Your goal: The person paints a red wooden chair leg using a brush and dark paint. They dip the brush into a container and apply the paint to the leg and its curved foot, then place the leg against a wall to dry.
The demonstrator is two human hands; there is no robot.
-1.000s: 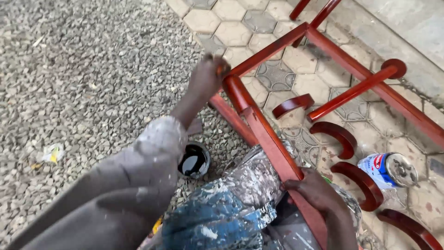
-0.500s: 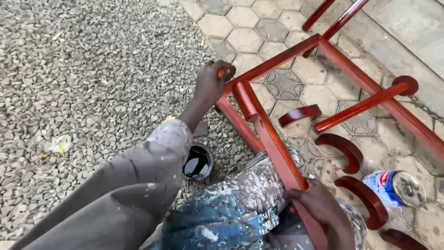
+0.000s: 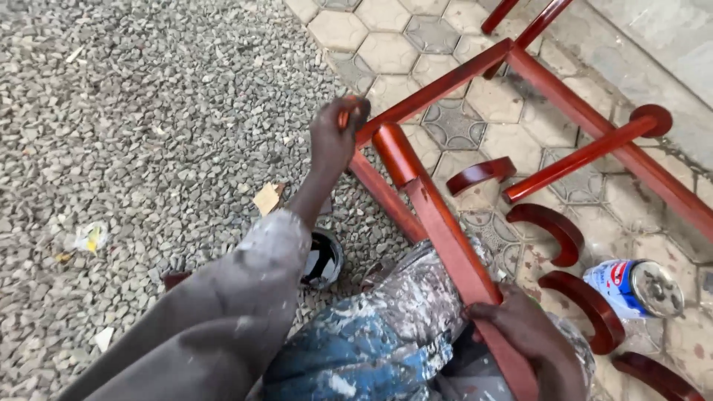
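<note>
Head view: left hand (image 3: 336, 137) clenching on the corner of the glossy red-brown wooden frame (image 3: 438, 215), lying across paint-spattered trousers (image 3: 379, 334) and hexagonal paving (image 3: 386, 52). Right hand (image 3: 523, 330) gripping the frame's near rail. Small black paint tin (image 3: 323, 258) sitting on gravel (image 3: 148, 111); curved red-brown pieces (image 3: 549, 226) and blue-and-white can (image 3: 631, 286) lying nearby.
</note>
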